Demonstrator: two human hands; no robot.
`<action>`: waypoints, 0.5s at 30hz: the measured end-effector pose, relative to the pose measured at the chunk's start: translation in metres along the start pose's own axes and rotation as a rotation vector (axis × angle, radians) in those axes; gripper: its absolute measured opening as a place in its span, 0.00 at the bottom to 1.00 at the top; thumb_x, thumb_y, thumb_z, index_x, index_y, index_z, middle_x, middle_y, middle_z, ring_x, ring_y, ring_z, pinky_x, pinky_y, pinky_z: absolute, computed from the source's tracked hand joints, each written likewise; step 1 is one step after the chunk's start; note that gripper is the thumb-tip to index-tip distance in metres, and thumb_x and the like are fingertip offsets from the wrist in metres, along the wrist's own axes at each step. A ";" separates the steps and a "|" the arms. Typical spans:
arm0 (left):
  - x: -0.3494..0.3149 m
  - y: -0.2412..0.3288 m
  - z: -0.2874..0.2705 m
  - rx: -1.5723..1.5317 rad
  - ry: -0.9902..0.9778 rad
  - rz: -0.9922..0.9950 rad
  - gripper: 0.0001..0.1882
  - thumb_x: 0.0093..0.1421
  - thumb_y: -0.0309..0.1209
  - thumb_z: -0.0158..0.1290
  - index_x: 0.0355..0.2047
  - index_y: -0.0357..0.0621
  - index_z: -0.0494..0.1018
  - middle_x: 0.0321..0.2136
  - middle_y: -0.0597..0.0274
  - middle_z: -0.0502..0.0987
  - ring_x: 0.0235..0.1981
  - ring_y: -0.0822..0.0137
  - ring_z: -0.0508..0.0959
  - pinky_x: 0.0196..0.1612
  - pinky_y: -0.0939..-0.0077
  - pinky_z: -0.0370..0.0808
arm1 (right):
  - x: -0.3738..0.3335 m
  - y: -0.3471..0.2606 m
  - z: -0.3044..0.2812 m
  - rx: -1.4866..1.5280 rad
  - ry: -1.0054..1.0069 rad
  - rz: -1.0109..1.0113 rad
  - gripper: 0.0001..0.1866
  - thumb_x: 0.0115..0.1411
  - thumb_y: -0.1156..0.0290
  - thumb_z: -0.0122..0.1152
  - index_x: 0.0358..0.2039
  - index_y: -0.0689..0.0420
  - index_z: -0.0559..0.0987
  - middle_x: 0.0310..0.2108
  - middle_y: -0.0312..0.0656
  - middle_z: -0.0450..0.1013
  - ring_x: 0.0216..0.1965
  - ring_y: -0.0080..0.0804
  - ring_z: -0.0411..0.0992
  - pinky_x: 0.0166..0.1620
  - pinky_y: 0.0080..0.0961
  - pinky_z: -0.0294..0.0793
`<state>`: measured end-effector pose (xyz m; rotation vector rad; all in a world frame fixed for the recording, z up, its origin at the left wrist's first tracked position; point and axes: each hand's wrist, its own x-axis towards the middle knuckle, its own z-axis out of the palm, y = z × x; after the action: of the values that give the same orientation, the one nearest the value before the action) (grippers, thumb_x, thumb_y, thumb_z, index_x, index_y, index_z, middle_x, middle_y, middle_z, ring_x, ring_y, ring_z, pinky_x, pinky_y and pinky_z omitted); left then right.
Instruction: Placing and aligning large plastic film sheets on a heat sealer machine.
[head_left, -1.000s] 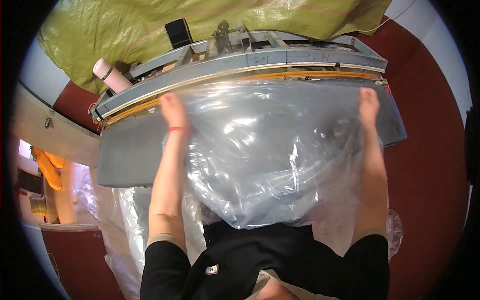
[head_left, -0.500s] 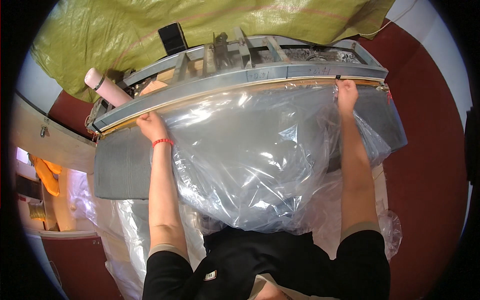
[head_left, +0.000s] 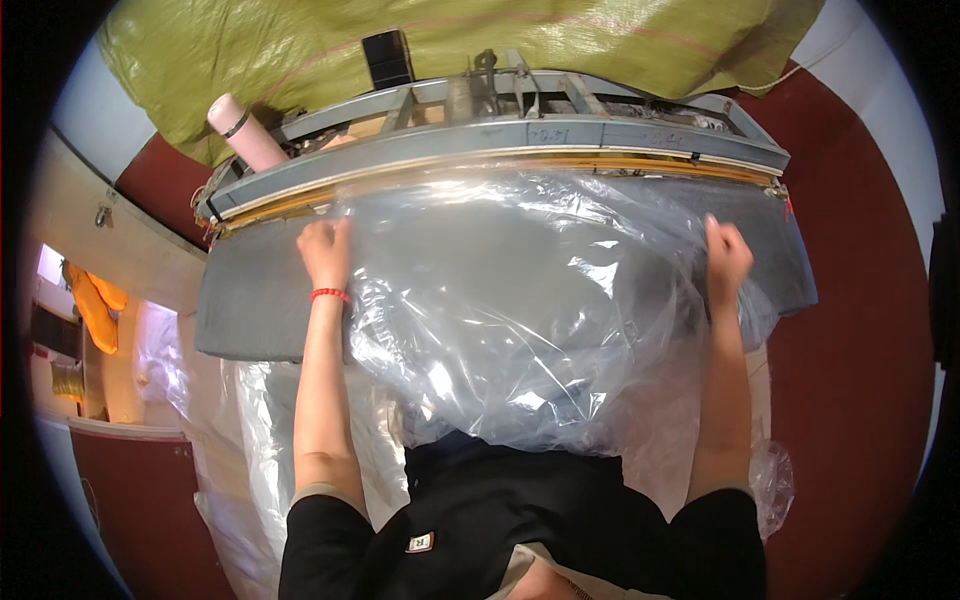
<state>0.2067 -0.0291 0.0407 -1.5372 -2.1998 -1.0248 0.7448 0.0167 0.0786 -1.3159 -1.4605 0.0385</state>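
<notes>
A sheet of clear plastic film [head_left: 480, 260] lies across the grey padded board [head_left: 265, 290] and hangs down toward my body. My left hand [head_left: 325, 252], with a red bead bracelet [head_left: 329, 294] at the wrist, is closed on the film's left edge. Out at the right, my right hand [head_left: 729, 260] pinches the film's right edge between thumb and fingers. Both hands are over the board, a little short of the long metal bar [head_left: 480, 138]. Wrinkles and glare cover the film, and its lower part is bunched near my waist.
Behind the bar is a metal frame with crosspieces. A pink cylinder [head_left: 246, 132] leans at its left end, and a black phone [head_left: 387, 60] stands at the back against a yellow-green woven sheet [head_left: 560, 40]. More plastic hangs below, near the dark red floor [head_left: 850, 330].
Both hands have drawn back from the metal bar toward me, the right one more, and they bring the film's edges with them. The view has shifted slightly.
</notes>
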 end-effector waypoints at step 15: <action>-0.076 0.154 -0.101 -1.589 -0.619 -0.357 0.08 0.58 0.32 0.45 0.35 0.43 0.70 0.39 0.59 0.72 0.38 0.69 0.72 0.32 0.83 0.69 | -0.017 -0.167 -0.002 0.289 -0.595 -0.189 0.10 0.46 0.72 0.61 0.30 0.60 0.74 0.31 0.41 0.71 0.35 0.30 0.70 0.37 0.21 0.68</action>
<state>0.3583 -0.1224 0.1299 -2.1123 -1.8521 -3.2487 0.6300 -0.0594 0.1748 -0.9608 -1.9856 0.5365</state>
